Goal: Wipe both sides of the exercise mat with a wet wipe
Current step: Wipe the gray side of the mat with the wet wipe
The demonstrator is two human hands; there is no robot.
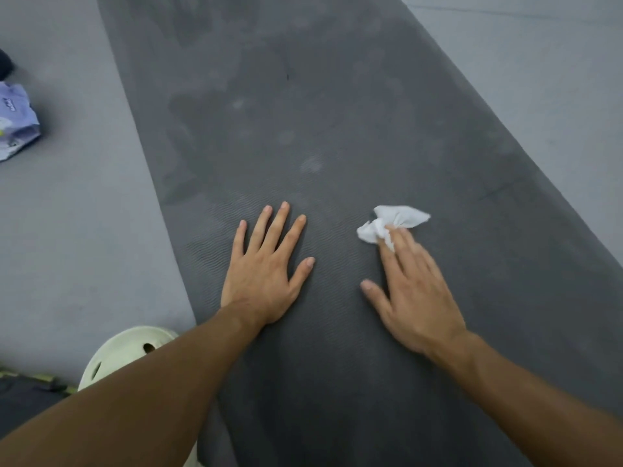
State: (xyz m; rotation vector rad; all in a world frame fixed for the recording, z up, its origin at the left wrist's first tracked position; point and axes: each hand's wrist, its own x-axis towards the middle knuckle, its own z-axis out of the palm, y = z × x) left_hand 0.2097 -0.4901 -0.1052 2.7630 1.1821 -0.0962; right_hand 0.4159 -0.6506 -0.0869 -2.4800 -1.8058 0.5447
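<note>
A dark grey exercise mat (303, 112) lies unrolled on the floor and runs away from me, with damp smears on its far half. My left hand (266, 267) rests flat on it, fingers spread and straight. To its right, my right hand (414, 288) presses a crumpled white wet wipe (394, 222) onto the mat with straight fingers; most of the wipe sticks out beyond the fingertips. The right hand is slightly blurred.
A blue-and-white wipe packet (15, 123) lies on the grey floor (74, 230) at the far left, with a dark object above it at the frame edge. A pale green perforated clog (124, 352) sits at the mat's near left edge under my left forearm.
</note>
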